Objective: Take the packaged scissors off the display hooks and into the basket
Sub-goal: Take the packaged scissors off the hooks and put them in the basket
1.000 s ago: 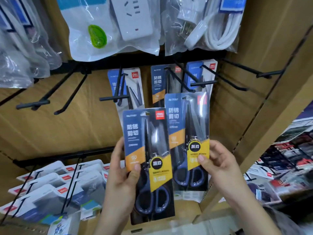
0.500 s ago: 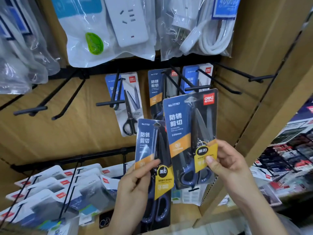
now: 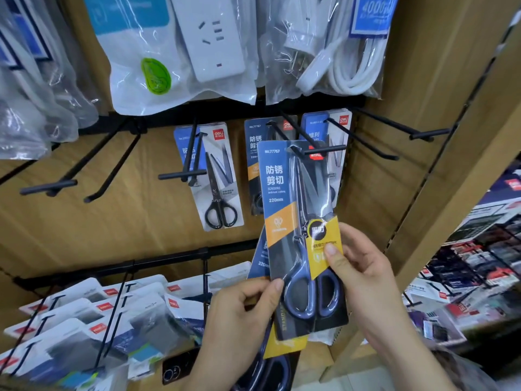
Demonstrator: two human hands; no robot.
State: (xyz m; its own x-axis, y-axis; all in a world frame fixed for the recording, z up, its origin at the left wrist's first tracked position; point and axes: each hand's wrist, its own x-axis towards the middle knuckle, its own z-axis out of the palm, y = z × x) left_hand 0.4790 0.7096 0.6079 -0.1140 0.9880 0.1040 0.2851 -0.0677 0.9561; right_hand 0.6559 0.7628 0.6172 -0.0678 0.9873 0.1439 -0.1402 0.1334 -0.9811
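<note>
Cardboard wall [image 3: 98, 221] behind; left hand [image 3: 239, 314], right hand [image 3: 363, 277] pinch packaged scissors [image 3: 284, 193] by edges.

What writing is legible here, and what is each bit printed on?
"No.77757", "防锈剪切", "SCISSORS", "220mm": blue-and-black front scissors pack, pinched by the right hand.
"220m", cut off: matching rear scissors pack, in the left hand.
"No.77757": hanging blue scissors pack behind.
"deli", white on red: hanging black-handled scissors pack.
"4000": blue label on a clear cable bag.
Smaller print, and tags on the lower white boxes: too blurred.
</note>
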